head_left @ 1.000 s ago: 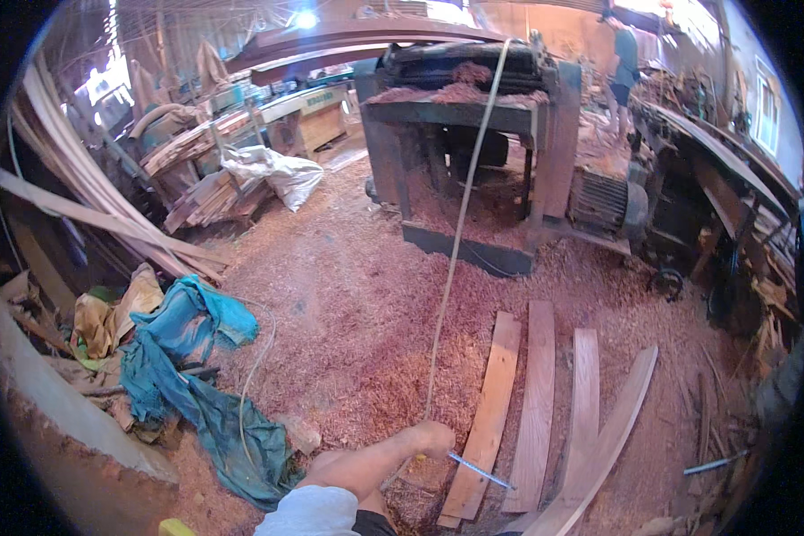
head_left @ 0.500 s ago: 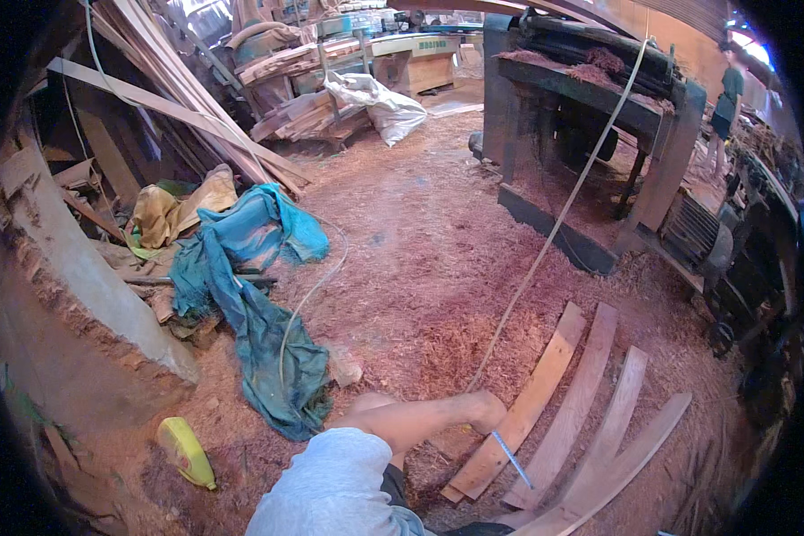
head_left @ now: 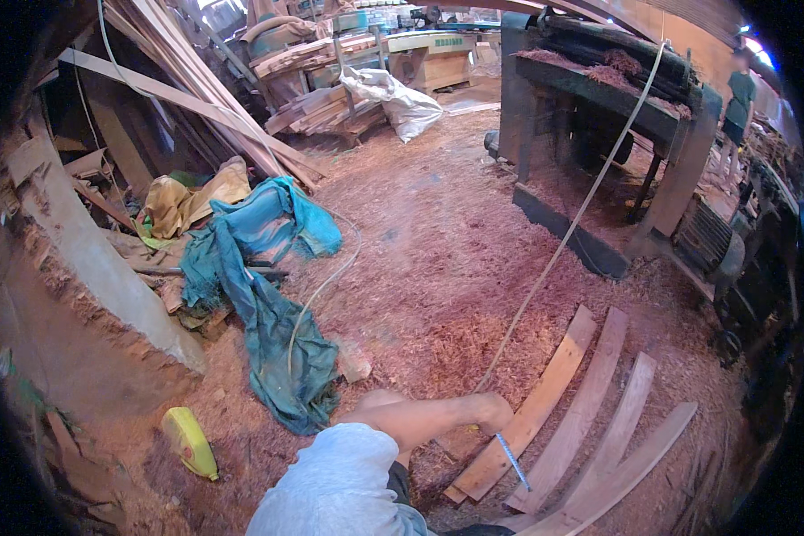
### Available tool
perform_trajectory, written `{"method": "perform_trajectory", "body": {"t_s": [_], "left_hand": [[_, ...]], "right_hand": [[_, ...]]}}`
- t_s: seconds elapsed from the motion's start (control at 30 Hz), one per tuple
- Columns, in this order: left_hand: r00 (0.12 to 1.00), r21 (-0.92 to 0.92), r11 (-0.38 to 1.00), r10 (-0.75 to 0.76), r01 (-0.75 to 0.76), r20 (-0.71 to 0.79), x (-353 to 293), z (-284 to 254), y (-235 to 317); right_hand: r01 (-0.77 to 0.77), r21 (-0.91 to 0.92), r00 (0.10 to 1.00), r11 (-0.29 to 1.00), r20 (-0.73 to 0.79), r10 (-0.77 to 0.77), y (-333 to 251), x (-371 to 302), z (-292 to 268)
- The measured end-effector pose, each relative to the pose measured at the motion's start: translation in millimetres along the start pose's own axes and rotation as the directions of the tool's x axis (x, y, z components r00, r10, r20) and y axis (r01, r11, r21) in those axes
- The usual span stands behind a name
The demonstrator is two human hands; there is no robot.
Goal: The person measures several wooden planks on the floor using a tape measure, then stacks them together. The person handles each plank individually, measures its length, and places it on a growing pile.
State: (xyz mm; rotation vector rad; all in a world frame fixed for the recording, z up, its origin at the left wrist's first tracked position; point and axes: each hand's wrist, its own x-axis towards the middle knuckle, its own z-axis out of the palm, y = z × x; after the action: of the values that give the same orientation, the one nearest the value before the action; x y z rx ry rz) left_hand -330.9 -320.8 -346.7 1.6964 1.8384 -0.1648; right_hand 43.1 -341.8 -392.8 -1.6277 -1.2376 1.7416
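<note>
My left arm, in a grey short sleeve (head_left: 335, 487), reaches across to the right over the floor. At its end my left hand (head_left: 491, 414) is closed, bent down at the wrist, beside the left edge of a curved plank (head_left: 527, 415). A thin blue-and-white strip (head_left: 514, 462) sticks out below the hand, slanting over the planks; its exact kind is unclear. Several curved boards lie side by side there, among them a pinkish plank (head_left: 581, 402), a shorter plank (head_left: 621, 420) and a long outer plank (head_left: 639, 460). My right hand does not show.
Wood shavings cover the floor. A heavy machine (head_left: 567, 214) stands ahead on the right, with a pale cord (head_left: 567, 237) running down past it. Teal cloth (head_left: 277, 344) and a yellow jug (head_left: 189, 444) lie on the left. A person (head_left: 737, 98) stands far right.
The view has turned slightly, so the surroundings sit a little farther right. My left hand stays beside the same plank, with the strip still below it.
</note>
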Motion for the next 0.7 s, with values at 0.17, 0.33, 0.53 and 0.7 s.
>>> {"method": "perform_trajectory", "body": {"t_s": [0.17, 0.33, 0.53, 0.7], "left_hand": [[0.999, -0.009, 1.0, 0.002, -0.003, -0.054, 5, 5, -2], [0.999, 0.016, 0.999, -0.046, 0.047, -0.014, 7, 8, -4], [0.999, 0.04, 0.999, -0.021, 0.023, -0.038, 8, 21, -11], [0.999, 0.046, 0.999, -0.029, 0.028, 0.029, 32, 23, -15]], "right_hand": [[-0.002, 0.006, 1.0, 1.0, -0.014, 0.002, 0, -1, -3], [0.0, 0.021, 1.0, 1.0, -0.02, 0.0, 3, -3, -4], [-0.01, 0.042, 1.0, 0.999, -0.028, 0.011, 8, -11, -4], [-0.011, 0.129, 0.994, 0.992, -0.103, 0.024, 21, -21, -15]]}}
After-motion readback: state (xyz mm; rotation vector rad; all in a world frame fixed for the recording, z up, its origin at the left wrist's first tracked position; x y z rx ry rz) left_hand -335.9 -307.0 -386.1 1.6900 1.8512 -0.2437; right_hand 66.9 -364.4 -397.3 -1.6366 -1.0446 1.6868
